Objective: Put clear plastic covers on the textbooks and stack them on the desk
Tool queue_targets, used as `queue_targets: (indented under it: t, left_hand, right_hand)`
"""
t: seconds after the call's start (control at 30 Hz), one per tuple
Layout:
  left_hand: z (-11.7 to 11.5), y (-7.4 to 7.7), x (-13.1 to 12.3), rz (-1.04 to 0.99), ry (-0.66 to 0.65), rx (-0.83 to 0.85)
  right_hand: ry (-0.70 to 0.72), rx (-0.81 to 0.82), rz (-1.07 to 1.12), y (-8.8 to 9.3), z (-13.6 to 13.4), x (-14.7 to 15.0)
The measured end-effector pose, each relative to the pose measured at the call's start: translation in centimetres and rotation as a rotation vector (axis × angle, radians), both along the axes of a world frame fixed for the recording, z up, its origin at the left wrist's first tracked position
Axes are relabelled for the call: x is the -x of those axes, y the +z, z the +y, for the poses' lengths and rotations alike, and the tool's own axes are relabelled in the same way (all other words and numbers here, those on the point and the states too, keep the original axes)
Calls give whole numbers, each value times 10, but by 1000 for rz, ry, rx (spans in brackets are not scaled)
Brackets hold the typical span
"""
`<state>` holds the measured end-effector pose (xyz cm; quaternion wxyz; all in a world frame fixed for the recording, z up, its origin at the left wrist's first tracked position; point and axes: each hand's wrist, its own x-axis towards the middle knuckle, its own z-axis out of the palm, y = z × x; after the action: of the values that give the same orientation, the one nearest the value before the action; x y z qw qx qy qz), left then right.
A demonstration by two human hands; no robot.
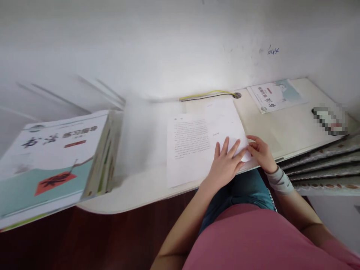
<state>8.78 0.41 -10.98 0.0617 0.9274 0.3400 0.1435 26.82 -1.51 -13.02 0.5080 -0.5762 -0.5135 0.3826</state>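
Two white printed sheets lie on the pale desk (140, 187): a lower sheet with text (188, 146) and a second sheet (225, 120) overlapping it on the right. My left hand (225, 163) rests flat on the sheets near the desk's front edge, fingers stretched out. Just to its right, my right hand (260, 152) has its fingers curled at the right sheet's lower corner, pinching the paper edge.
A stack of workbooks (56, 161) sits at the desk's left end. Another booklet (277, 95) lies at the back right, beside a yellow cable (208, 93) entering a desk hole. A blurred dark object (330, 120) sits far right. A white wall stands behind; patterned fabric (323, 165) is at right.
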Motion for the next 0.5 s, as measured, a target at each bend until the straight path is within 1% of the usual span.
queue_targets:
  t: [0.13,0.17,0.23,0.33,0.4,0.5]
  left_hand:
    - [6,-12,-23,55,14,-36]
    - [8,-16,-27,75,14,-33]
    - [10,-20,-32,118,2,-15]
    - [12,-22,-37,166,-23,13]
    - [12,-21,-38,189,-22,24]
    - [12,-19,-39,212,-15,36]
  right_hand:
    - [-171,-132,-592,-5,-3,-30]
    - [-197,-138,-729,-7,-4,-35]
    - [-195,-108,-930,-14,-6,-44]
    - [-161,-63,-1058,-26,-8,-48]
    - [-152,-64,-1076,-31,-9,-48]
    - [-149,-81,-1069,-32,-8,-48]
